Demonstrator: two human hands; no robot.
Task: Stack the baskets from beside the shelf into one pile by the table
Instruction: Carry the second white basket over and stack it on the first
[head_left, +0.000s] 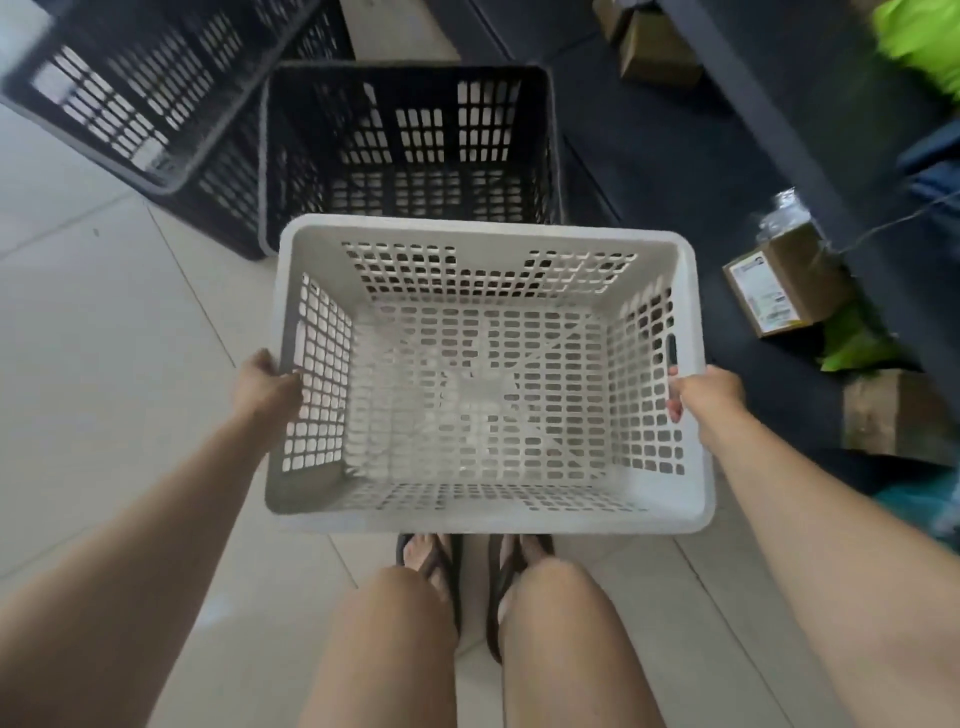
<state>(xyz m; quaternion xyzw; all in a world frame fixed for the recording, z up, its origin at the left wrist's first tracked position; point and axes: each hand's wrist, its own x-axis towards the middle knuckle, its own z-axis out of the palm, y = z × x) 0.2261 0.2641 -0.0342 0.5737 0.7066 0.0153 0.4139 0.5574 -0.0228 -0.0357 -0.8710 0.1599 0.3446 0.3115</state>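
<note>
Both hands, left hand (265, 382) and right hand (709, 392), grip the side rims of an empty white slotted basket (488, 499) carried at centre above the person's feet; judged risk: clipping the black basket (410, 150) at twelve o'clock.

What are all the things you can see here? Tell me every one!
white basket: one, white, empty, held up in the middle over the floor
black baskets: two, black, on the floor past the white one; the second is at far left
cardboard boxes: at least two, brown, on the dark shelf at right; another at top
green stuff: bright green, blurred, right edge
floor: pale tiles
sandals: two, dark, on the feet
left hand: grip on the basket's left rim
right hand: grip on the right rim
</note>
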